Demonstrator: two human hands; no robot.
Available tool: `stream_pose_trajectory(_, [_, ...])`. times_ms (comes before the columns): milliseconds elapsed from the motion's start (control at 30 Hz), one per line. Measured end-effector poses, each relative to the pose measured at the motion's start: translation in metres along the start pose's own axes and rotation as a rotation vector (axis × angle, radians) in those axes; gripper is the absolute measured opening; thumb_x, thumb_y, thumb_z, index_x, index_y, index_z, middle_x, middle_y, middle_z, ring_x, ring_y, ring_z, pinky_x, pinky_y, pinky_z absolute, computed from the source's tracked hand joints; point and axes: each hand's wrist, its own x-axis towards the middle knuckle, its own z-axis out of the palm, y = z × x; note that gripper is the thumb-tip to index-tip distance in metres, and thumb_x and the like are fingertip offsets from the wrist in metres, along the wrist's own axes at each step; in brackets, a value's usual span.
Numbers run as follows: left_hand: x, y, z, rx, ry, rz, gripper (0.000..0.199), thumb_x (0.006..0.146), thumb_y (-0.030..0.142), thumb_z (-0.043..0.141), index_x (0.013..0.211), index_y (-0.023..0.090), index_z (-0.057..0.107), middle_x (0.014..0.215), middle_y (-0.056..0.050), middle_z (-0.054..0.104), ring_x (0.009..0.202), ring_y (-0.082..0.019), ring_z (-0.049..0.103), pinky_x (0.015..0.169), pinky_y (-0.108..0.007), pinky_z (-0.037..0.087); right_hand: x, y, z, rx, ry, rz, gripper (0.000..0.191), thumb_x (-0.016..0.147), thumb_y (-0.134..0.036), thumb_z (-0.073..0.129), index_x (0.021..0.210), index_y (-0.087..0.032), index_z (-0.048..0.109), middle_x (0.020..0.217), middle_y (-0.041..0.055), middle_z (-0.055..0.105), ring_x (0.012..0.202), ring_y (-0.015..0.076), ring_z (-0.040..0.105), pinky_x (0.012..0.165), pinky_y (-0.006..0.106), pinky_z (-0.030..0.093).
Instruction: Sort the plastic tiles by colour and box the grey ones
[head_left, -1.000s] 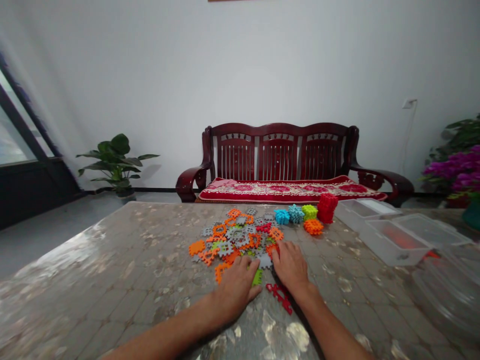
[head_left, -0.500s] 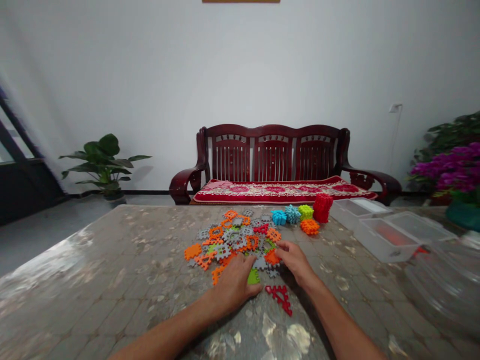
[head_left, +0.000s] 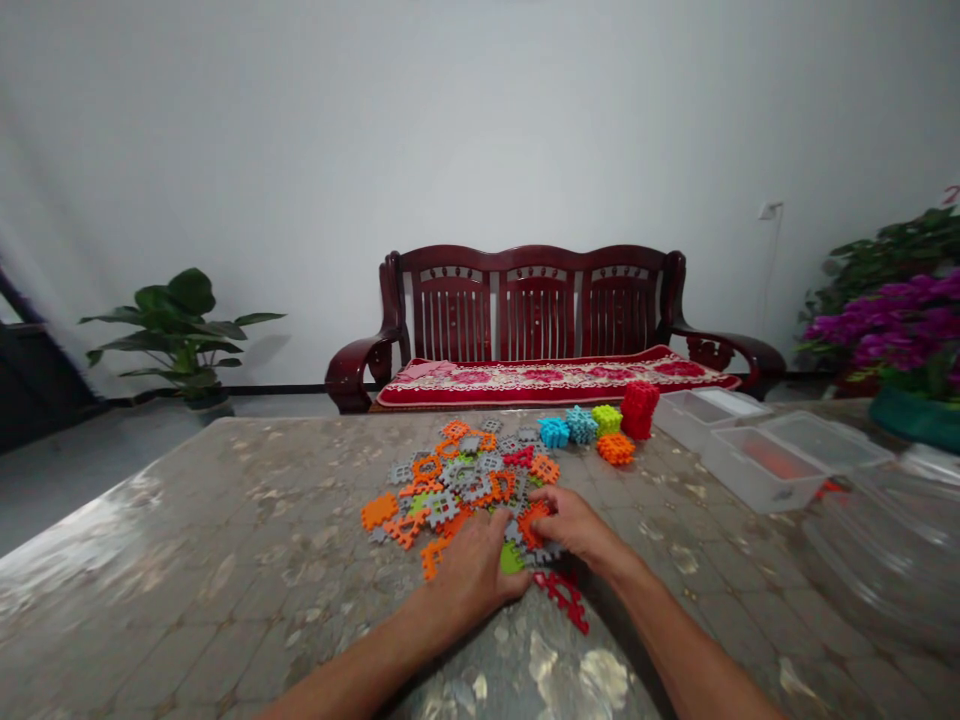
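A pile of notched plastic interlocking tiles in grey, orange, green and red lies on the table. My left hand rests on the near side of the pile, its thumb spread away from the fingers, beside a green tile. From the right, my right hand has thumb and fingers bent around the edge of an orange tile; its fingertips are partly hidden. A red triangular tile lies on the table just in front of the hands.
Behind the pile stand stacks of tiles: blue, teal, green, orange and red. Clear plastic boxes and a transparent lid occupy the right side. A wooden bench stands beyond the table.
My right hand has moved slightly left, and the orange tile at its fingers has shifted toward my left hand. My left hand stays nearly in place. The view has turned a little right.
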Motion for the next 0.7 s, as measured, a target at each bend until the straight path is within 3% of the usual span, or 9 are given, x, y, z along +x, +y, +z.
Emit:
stream_pose_trajectory(233, [0.008, 0.009, -0.016, -0.111, 0.016, -0.010, 0.046, 0.074, 0.037, 0.069, 0.117, 0.021, 0.062, 0.112, -0.010, 0.072, 0.106, -0.027, 0.067, 0.093, -0.036, 0.049, -0.001, -0.018, 0.000, 0.249, 0.052, 0.030, 0.047, 0.055, -0.019, 0.064, 0.101, -0.016, 0.069, 0.069, -0.0019, 0.068, 0.061, 0.0149, 0.061, 0.058, 0.025, 0.047])
stream_pose_trajectory(400, [0.042, 0.004, -0.042, -0.063, 0.161, -0.028, 0.040, 0.076, 0.040, 0.071, 0.109, 0.019, 0.064, 0.106, -0.011, 0.073, 0.099, -0.027, 0.068, 0.088, -0.036, 0.051, 0.018, -0.037, 0.007, 0.356, 0.114, -0.089, 0.044, 0.059, -0.026, 0.067, 0.102, -0.018, 0.069, 0.086, 0.0036, 0.074, 0.077, 0.0190, 0.068, 0.072, 0.029, 0.054])
stream_pose_trajectory(567, [0.074, -0.029, -0.062, -0.098, 0.288, -0.007, 0.048, 0.083, 0.043, 0.069, 0.124, 0.020, 0.063, 0.121, -0.012, 0.071, 0.112, -0.026, 0.065, 0.097, -0.037, 0.050, 0.041, -0.040, 0.008, 0.250, 0.136, -0.120, 0.051, 0.068, -0.032, 0.066, 0.118, -0.022, 0.066, 0.115, 0.0075, 0.073, 0.106, 0.0253, 0.068, 0.090, 0.038, 0.055])
stream_pose_trajectory(700, [0.072, -0.076, -0.073, -0.066, 0.416, -0.130, 0.044, 0.092, 0.044, 0.057, 0.127, 0.019, 0.063, 0.129, -0.013, 0.069, 0.123, -0.027, 0.061, 0.106, -0.038, 0.045, 0.026, -0.030, -0.004, -0.162, 0.254, -0.266, 0.049, 0.072, -0.027, 0.061, 0.120, -0.022, 0.067, 0.126, 0.0091, 0.068, 0.118, 0.0256, 0.062, 0.103, 0.040, 0.047])
